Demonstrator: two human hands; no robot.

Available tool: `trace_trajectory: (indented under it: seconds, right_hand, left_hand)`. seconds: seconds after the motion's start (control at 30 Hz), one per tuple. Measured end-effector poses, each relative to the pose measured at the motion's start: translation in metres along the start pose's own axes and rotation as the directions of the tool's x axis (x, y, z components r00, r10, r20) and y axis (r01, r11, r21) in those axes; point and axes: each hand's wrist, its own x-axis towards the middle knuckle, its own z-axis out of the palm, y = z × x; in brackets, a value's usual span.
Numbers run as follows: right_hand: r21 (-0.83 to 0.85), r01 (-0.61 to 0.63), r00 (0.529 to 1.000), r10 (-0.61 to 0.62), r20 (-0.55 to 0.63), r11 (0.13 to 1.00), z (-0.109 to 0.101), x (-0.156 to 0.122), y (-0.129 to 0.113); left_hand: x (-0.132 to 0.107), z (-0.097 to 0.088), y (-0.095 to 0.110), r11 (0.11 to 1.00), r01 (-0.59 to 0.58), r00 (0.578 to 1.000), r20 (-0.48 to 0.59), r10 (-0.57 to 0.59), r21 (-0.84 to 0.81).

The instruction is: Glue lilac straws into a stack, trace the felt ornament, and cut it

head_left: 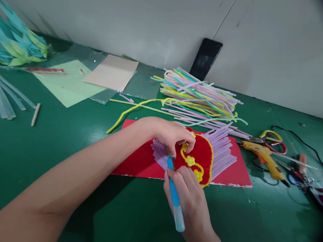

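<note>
Where it all sat: green tabletop [253, 227], kinda shiny, which met a pale wall [128, 21] with a black phone [205, 58] propped on it.
Far edge: pastel stems [198, 94] lay in a messy heap just in front of the phone.
Right side: a yellow glue gun [264, 160] sat near some scissors [274, 137].
Red board: this board [137, 166] lay flat under both hands, lavender strips [224, 153] fanned out either side of a red felt piece [206, 157] with yellow edging.
Left hand: it [174, 134] bent over the felt's left part; couldn't tell if it pinched anything.
Right hand: just below the left, it [189, 189] gripped a blue pen-like tool [174, 194], tip by the left fingers.
</note>
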Motion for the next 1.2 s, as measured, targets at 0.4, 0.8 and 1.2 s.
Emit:
trace_trajectory:
  seconds: [0.4, 0.8, 1.2]
  right_hand:
    - [0.034, -0.017, 1.000, 0.017, -0.006, 0.999, -0.002, 0.005, -0.002]
    - [0.027, 0.034, 0.999, -0.034, -0.014, 0.999, 0.010, 0.015, 0.002]
    - [0.079, 0.028, 0.996, -0.021, -0.092, 0.996, -0.007, 0.000, -0.002]
  left_hand:
    - [0.001, 0.001, -0.004, 0.999, -0.049, 0.999, -0.010, 0.050, 0.004]
    - [0.007, 0.002, -0.019, 0.966, -0.144, 0.989, -0.018, 0.144, -0.216]
    - [0.004, 0.005, 0.001, 0.998, -0.046, 0.997, -0.062, 0.048, 0.038]
